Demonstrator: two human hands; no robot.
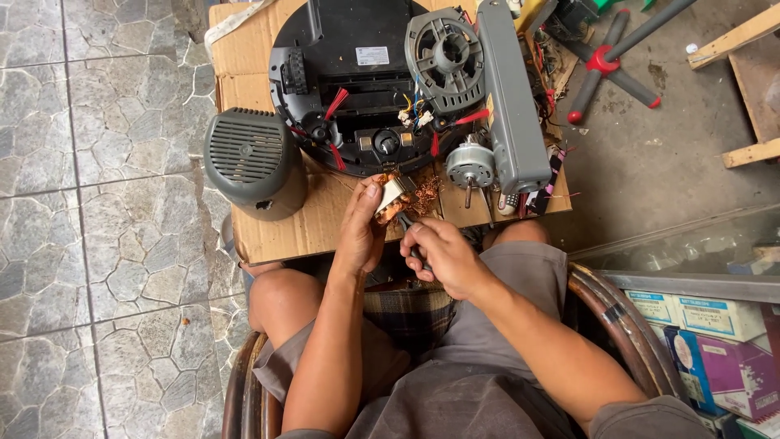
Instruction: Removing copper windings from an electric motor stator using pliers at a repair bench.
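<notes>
Two hands work close together over the near edge of a cardboard sheet (268,232) laid across the person's knees. From the head view, the left hand (360,232) is closed around a small motor stator (393,195), thumb on top, holding it tilted just above the cardboard. The right hand (443,256) is curled shut on a dark tool (406,221), likely pliers or cutters; its tip sits at the stator's copper winding. Loose copper wire (424,195) lies just beside it. Beyond sit a small motor (470,165), a grey grille cover (248,158), a round black base (357,49) and a grey column (512,97).

To do this well, I judge the left hand should pin the stator firmly while the tool bites only a few strands at a time, pulling away from the thumb
</notes>
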